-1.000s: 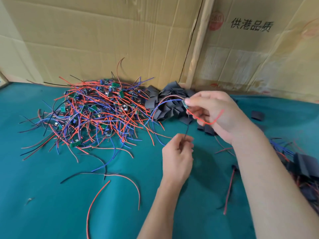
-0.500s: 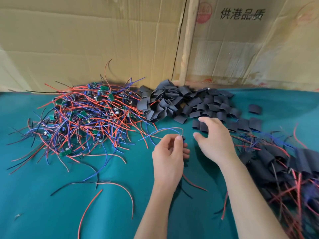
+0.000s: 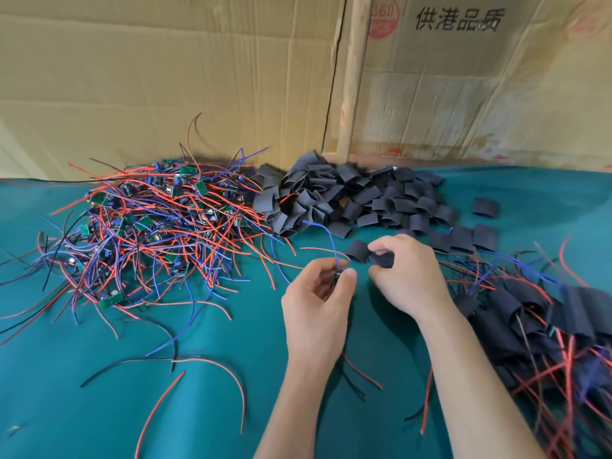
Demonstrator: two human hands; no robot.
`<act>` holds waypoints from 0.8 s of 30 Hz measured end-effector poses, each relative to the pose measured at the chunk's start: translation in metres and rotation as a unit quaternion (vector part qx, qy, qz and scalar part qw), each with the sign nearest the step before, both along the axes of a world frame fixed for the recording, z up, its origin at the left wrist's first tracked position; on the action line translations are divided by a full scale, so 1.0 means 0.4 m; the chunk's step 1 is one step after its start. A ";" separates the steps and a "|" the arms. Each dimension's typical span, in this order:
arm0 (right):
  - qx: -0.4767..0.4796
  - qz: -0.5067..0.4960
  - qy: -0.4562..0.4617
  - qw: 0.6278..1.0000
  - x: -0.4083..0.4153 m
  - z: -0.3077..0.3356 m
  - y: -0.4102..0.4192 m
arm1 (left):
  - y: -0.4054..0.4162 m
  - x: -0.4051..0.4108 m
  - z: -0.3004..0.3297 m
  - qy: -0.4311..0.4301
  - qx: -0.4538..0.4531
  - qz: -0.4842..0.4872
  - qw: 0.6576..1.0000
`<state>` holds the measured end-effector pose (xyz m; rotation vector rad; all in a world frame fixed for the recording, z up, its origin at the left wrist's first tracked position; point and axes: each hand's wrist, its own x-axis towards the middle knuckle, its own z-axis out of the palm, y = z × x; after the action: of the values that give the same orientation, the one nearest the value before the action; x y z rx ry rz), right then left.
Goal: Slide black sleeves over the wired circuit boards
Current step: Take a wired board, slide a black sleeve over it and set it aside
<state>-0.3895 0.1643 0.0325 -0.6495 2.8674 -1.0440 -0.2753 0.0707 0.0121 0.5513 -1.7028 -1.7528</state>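
Observation:
My left hand [image 3: 318, 303] pinches a small wired circuit board [image 3: 337, 274] between thumb and fingers; its blue wire [image 3: 329, 238] arcs up and back. My right hand [image 3: 407, 276] sits just to the right, fingers closed on a black sleeve [image 3: 381, 260]. Another black sleeve [image 3: 357, 251] lies beside its fingertips. A big tangle of green boards with red and blue wires [image 3: 149, 226] lies to the left. A heap of loose black sleeves [image 3: 347, 200] is at the back centre.
Sleeved boards with wires [image 3: 546, 326] are piled at the right. Loose red and black wires [image 3: 198, 362] lie on the green cloth [image 3: 82, 409] in front. Cardboard sheets [image 3: 165, 77] and a wooden stick [image 3: 351, 94] stand behind.
My right hand dropped from holding the board up high to the sleeve pile and closed on a sleeve. My left hand took over the board and rose slightly.

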 end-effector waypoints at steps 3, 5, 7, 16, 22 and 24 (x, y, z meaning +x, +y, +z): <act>-0.059 -0.012 -0.007 0.998 0.002 0.010 0.007 | -0.004 -0.001 0.000 0.020 0.029 0.005 0.999; -0.049 -0.025 0.008 0.998 -0.004 0.010 0.015 | -0.007 0.000 0.002 0.041 0.059 0.006 0.997; -0.034 -0.043 -0.001 0.999 -0.007 0.010 0.021 | -0.010 0.000 0.004 0.046 0.068 0.004 0.997; -0.064 -0.090 0.049 0.993 -0.023 -0.002 0.033 | -0.016 -0.004 -0.006 0.038 0.076 0.001 0.996; -0.299 -0.047 -0.139 0.943 -0.002 0.027 0.000 | -0.019 -0.001 -0.005 0.032 0.101 0.000 0.994; -0.326 -0.022 -0.192 0.925 0.006 0.029 -0.014 | -0.018 0.001 -0.002 0.039 0.104 0.001 0.994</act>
<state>-0.3873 0.1587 0.0442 -0.3273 2.1845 -1.9089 -0.2750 0.0636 0.0112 0.5678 -1.4757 -1.9370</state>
